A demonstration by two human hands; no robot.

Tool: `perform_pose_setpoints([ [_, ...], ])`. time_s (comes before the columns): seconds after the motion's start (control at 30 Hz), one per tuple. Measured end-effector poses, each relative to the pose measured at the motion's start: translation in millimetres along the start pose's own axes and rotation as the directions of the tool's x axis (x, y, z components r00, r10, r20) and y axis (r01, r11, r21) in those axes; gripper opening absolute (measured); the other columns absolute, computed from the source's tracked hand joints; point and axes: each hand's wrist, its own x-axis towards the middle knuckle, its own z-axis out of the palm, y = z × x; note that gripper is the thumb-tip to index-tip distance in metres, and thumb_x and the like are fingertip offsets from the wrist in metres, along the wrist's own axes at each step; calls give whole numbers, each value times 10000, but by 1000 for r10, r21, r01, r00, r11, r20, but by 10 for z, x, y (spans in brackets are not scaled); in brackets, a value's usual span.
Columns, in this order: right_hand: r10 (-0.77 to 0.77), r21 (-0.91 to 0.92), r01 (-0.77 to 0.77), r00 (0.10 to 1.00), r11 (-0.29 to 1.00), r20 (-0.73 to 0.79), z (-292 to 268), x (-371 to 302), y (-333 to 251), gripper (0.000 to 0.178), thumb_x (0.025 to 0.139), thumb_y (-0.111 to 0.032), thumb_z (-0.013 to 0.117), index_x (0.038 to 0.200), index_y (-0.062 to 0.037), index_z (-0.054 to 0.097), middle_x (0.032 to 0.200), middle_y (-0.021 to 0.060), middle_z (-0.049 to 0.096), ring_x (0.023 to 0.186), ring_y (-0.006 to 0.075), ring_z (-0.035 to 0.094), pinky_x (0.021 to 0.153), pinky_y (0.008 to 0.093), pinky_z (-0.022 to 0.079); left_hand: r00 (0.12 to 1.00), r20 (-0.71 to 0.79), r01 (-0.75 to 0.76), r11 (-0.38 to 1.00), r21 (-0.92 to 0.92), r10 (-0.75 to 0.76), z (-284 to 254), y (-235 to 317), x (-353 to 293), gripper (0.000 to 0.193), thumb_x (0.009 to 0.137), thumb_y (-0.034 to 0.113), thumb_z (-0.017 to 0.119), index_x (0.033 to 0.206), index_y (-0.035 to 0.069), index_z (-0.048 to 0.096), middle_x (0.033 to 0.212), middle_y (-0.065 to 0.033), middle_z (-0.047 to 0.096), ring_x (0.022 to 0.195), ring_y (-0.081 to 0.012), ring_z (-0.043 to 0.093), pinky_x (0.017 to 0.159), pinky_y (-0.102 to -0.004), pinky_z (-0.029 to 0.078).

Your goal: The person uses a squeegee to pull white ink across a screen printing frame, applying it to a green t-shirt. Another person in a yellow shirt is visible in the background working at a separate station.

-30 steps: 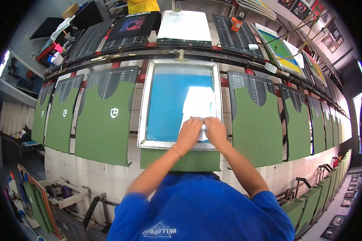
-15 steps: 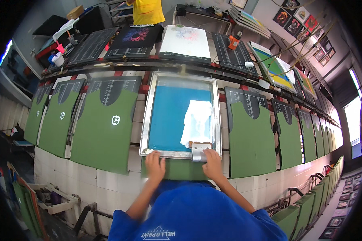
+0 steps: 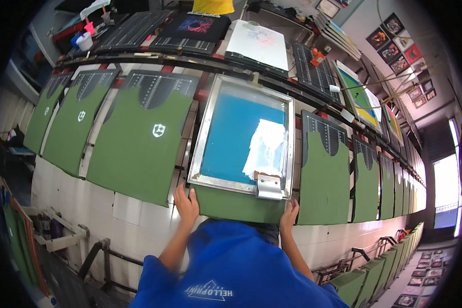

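Note:
A metal-framed printing screen (image 3: 231, 190) with blue mesh lies over a green shirt (image 3: 236, 206), whose lower part shows below the frame. White ink (image 3: 264, 149) covers the right part of the mesh. A squeegee (image 3: 269, 187) with a metal holder rests against the frame's near edge at the right, and no hand is on it. My left hand (image 3: 187, 206) is beside the frame's near left corner, thumb and fingers apart. My right hand (image 3: 289, 214) is just below the near right corner, fingers pointing up and slightly bent; neither hand visibly holds anything.
On the left, a green shirt (image 3: 133, 154) with a white shield print lies on a board. Another green shirt (image 3: 324, 185) lies to the right, unprinted. Across the rail are a white printed shirt (image 3: 259, 46), a black printed one (image 3: 192, 31) and an orange bottle (image 3: 318, 57).
My right hand has let go of the squeegee and moved to the frame's right corner. My left hand has shifted off the near edge to the left corner. The view has turned.

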Motion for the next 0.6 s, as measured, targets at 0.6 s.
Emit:
perform_pose_setpoints([
  [0.6, 102, -74, -101, 995, 992, 17, 109, -193, 270, 495, 1068, -353, 328, 1307, 40, 509, 1237, 231, 578, 1166, 351, 541, 1020, 398, 392, 992, 58, 115, 987, -111, -109, -51, 31, -38, 299, 965, 155, 521, 1190, -34, 575, 1081, -209, 610, 986, -351, 576, 869, -422, 456],
])
